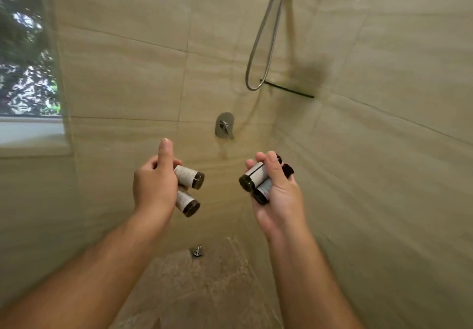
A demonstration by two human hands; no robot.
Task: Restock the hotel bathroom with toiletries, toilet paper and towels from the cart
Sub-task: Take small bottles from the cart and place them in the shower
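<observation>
Four stubby cylindrical bottles [188, 176] fill left hand [153, 185] and right hand [280, 198].

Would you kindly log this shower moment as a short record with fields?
place: tiled shower stall
left bottles: two, gripped by the left hand
right bottles: two, gripped by the right hand
shelf: thin wall shelf, up right of the mixer tap
drain: in the floor below the hands
</observation>
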